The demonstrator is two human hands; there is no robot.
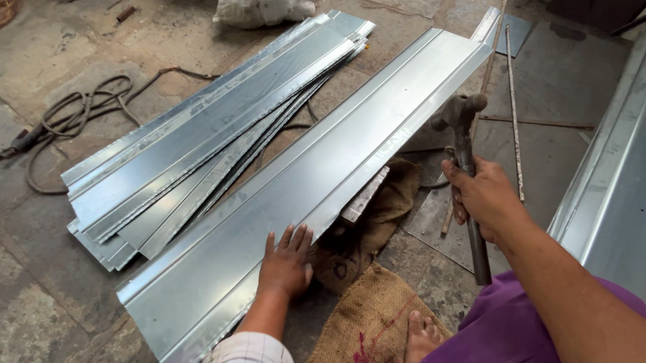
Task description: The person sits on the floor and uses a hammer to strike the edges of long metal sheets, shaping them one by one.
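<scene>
While the long sheet [316,189] lies across the floor [13,302], it is pinned near its close end by the left hand [287,261], which is spread flat, palm down, fingers apart, gripping nothing. This pressure appears meant to keep the sheet from shifting or ringing under blows. Its folded right edge is propped on a metal block [366,195], itself bedded on burlap sacking [371,322], so that edge seems raised for working against something solid. The sheet's long axis runs diagonally, from the near left by the knee to the far right, where its end points up toward the top of the view. A hammer [461,119] is held upright in the right hand [483,197], which is clamped around the handle, with the head raised just above the folded edge, seemingly poised over it. A bare foot [421,337] rests on the sacking between purple-clad legs. To the left, a fanned stack of similar sheets [213,128] is laid out near the worked one, roughly parallel. Beyond that, a coiled cable [76,115] lies on the floor, and thin rods [513,107] lie to the right, beside another sheet [634,182].
</scene>
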